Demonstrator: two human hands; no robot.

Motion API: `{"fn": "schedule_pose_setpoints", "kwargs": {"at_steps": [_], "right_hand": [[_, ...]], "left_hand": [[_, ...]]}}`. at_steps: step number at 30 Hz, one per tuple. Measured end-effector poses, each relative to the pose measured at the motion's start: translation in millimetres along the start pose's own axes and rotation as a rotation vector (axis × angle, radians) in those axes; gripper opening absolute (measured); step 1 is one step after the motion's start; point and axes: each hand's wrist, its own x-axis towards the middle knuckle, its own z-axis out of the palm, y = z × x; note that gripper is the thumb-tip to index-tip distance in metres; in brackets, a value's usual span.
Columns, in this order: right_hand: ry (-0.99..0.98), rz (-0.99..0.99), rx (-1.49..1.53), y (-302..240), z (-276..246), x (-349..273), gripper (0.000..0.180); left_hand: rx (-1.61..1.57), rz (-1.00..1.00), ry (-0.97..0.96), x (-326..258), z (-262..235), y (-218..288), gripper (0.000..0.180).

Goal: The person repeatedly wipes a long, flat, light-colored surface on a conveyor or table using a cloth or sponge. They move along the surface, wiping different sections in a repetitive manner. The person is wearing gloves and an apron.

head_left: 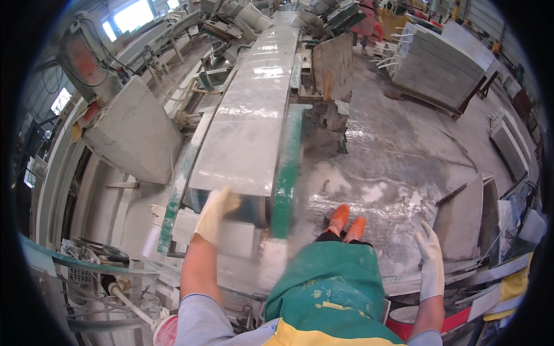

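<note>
My left hand, in a cream glove, is at the near end of a conveyor, beside the front edge of a wet, pale stone slab. Its fingers reach rightward, somewhat apart and a little blurred, in front of the dark end roller. Whether they touch the slab I cannot tell. Away to the right, my right hand, gloved too, hangs over the floor with its fingers apart and nothing in them. A green apron covers my front, above orange boots.
A green rail edges the conveyor on its right. Machine heads flank its far end. Stacked slabs stand at the back right, and a large stone piece on the left. Another person is far off.
</note>
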Motion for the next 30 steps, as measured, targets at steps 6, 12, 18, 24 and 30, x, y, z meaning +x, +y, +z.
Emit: {"fn": "schedule_pose_setpoints", "kwargs": {"at_steps": [6,12,18,24,30], "right_hand": [[-0.012,0.124,0.004,-12,-1,-3,0.052],[0.072,-0.061,-0.265,41,-56,-14,0.047],[0.622,0.067,-0.948,194,-176,-65,0.04],[0.727,0.83,-0.97,242,-228,-173,0.055],[0.798,0.875,-1.002,285,-202,-205,0.057]], "left_hand": [[0.311,0.005,0.052,-25,3,19,0.046],[1.106,0.249,0.254,-58,13,46,0.036],[1.066,1.414,0.3,-48,52,27,0.037],[1.151,1.326,0.336,-11,84,6,0.041],[1.12,1.348,0.369,-4,85,3,0.038]]}}
